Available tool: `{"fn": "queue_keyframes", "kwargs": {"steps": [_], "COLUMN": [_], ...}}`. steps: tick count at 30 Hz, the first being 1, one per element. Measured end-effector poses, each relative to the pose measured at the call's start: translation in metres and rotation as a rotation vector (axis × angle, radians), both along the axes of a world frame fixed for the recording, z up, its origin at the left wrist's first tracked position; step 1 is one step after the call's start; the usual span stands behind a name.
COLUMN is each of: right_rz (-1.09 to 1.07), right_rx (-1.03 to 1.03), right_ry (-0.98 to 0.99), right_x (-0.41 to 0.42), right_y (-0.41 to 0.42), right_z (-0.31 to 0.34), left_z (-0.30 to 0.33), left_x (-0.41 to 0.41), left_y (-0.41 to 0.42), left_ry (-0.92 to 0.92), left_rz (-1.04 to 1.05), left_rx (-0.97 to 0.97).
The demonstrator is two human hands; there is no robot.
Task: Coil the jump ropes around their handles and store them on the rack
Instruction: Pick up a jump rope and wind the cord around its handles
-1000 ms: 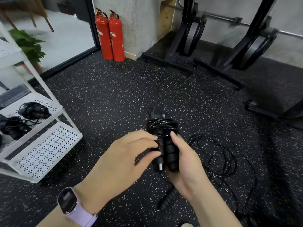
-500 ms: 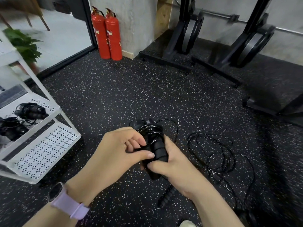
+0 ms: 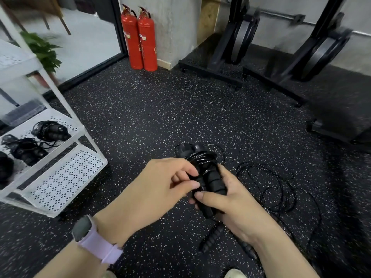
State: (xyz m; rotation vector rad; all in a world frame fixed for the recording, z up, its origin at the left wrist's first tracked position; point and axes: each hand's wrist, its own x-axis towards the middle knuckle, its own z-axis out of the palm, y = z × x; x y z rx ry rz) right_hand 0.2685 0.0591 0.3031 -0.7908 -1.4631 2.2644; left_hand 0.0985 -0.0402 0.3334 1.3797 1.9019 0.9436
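A black jump rope [image 3: 202, 167], its cord coiled round its two handles, is held over the floor in front of me. My right hand [image 3: 234, 201] grips the handles from below, thumb across them. My left hand [image 3: 160, 187] pinches the bundle from the left with curled fingers. A second jump rope [image 3: 275, 189] lies uncoiled on the floor to the right, with one handle [image 3: 212, 237] below my hands. The white rack [image 3: 66, 177] stands at the left, with several coiled ropes [image 3: 50, 130] on its middle shelf.
Two red fire extinguishers [image 3: 140, 39] stand against the far pillar. Black weight stands [image 3: 241, 41] line the back wall and right side. A potted plant [image 3: 42, 49] sits behind the rack. The rack's perforated lowest shelf is bare.
My left hand went from flat fingers against the handles to curled fingers pinching the bundle. The bundle tilted left and my right thumb moved across the handles.
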Motion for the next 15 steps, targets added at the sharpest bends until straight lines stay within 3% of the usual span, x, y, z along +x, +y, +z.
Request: {"fn": "queue_keyframes", "kwargs": {"steps": [4,11,15], "right_rz": [-0.013,0.101,0.123], "right_rx": [-0.093,-0.024,-0.01], "right_ry": [0.038,0.009,-0.028], "right_x": [-0.0023,-0.0022,-0.0054], "right_y": [-0.0019,-0.0009,-0.0041], "right_z": [-0.0006,0.0024,0.0022], "left_z": [0.0006,-0.0028,-0.004], "left_x": [0.0021,-0.0025,-0.0047], "left_y": [0.0004,-0.0049,-0.0055], "left_ry": [0.075,0.037,0.193], "left_rz": [-0.056,-0.038,-0.038], "left_rx": [-0.013,-0.001,-0.009]}}
